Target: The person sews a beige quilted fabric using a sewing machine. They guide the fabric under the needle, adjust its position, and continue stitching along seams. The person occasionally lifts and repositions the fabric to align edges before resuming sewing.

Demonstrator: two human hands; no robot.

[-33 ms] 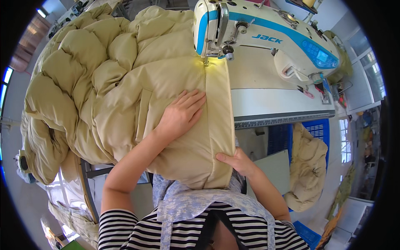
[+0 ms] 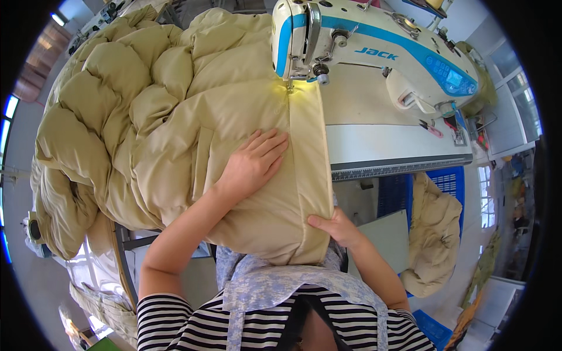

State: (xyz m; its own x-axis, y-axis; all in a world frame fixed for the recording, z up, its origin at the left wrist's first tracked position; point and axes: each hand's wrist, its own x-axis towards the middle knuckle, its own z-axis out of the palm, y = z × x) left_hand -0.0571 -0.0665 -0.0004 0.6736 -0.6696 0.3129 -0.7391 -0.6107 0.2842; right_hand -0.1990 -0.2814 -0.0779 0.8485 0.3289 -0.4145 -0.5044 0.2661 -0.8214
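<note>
A puffy khaki padded jacket (image 2: 170, 146) is spread over the sewing table and hangs over its near edge. Its flat front band runs under the lit needle and presser foot of the white and blue sewing machine (image 2: 374, 52). My left hand (image 2: 253, 162) lies flat on the jacket, left of the band's seam, fingers pointing toward the needle. Lower down, my right hand (image 2: 336, 226) pinches the band's right edge, thumb on top and fingers hidden beneath the cloth.
Small pink-handled snips (image 2: 432, 129) lie on the table right of the machine. A ruler strip (image 2: 404, 168) follows the table's front edge. Below at the right, a blue crate (image 2: 448, 182) holds more khaki padded cloth (image 2: 433, 234).
Almost nothing differs. The whole view has shifted very slightly, while both hands keep their places on the jacket.
</note>
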